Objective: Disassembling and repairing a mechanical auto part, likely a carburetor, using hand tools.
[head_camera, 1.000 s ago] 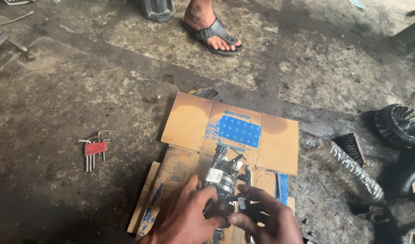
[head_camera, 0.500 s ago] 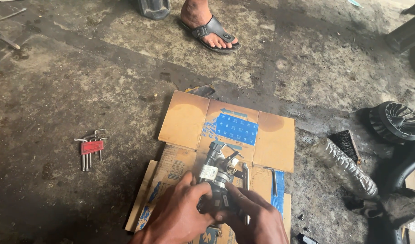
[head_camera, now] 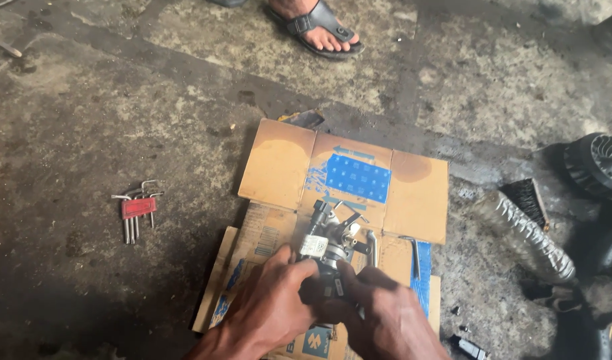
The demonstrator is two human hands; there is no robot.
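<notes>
Both hands work low in the view, over a flattened brown cardboard sheet with blue print laid on the stained concrete floor.

Left hand: fingers wrapped around the lower body of a small grey-and-black metal engine part with levers and a short tube, carburettor-like. Right hand: fingers closed on the same part from the other side, thumb across its dark base. The part is held just above the cardboard, near the sheet's middle; whether it touches the sheet cannot be told.

Step in hand, as judged: a two-handed hold while something on the part's lower end is being worked or turned. Any next move would call for one hand to steady the body while the other frees up for a tool.

Orientation: long axis runs roughly away from the person, tilted slightly right; the lever end points toward the far edge of the cardboard, the base sits in the palms.

Around: a bent metal hex key lies on the cardboard just right of the part. A red-handled folding hex key set sits well apart on the floor to the left. A corrugated silver hose and a black finned fan wheel lie to the right. Another person's sandalled foot stands at the far side.
</notes>
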